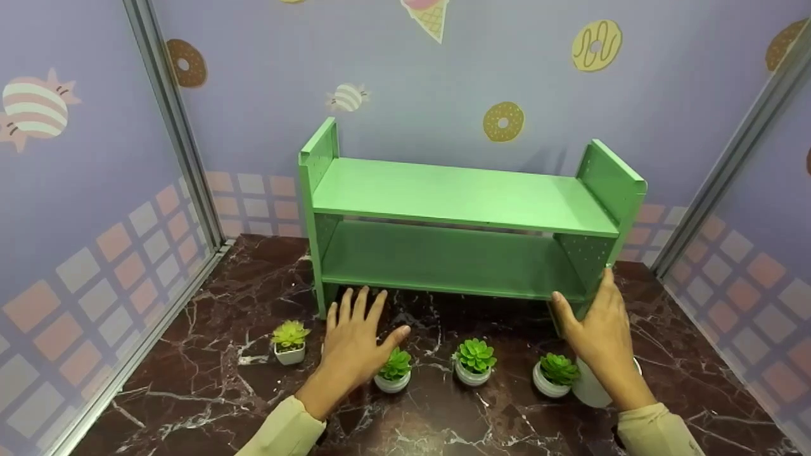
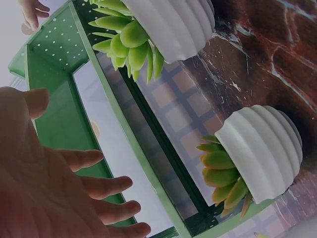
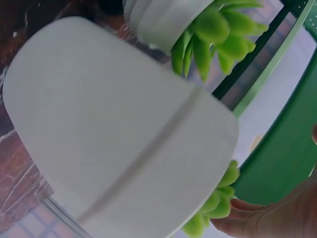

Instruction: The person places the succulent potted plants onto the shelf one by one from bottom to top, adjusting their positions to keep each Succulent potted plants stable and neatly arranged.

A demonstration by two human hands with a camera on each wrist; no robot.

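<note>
A green two-tier shelf stands on the dark marbled table. My left hand is spread in front of the shelf's lower left end, holding nothing; its straight fingers also show in the left wrist view. Beside the shelf's right side panel is my right hand, thumb apart from its extended fingers; whether it touches the panel I cannot tell. A small potted succulent sits partly behind my left hand. Another potted succulent stands left of my right wrist, next to a larger white pot, partly hidden by that hand.
A potted succulent stands between the hands, and a yellow-green one in a square white pot is at the left. Patterned panels enclose the table at the back and both sides.
</note>
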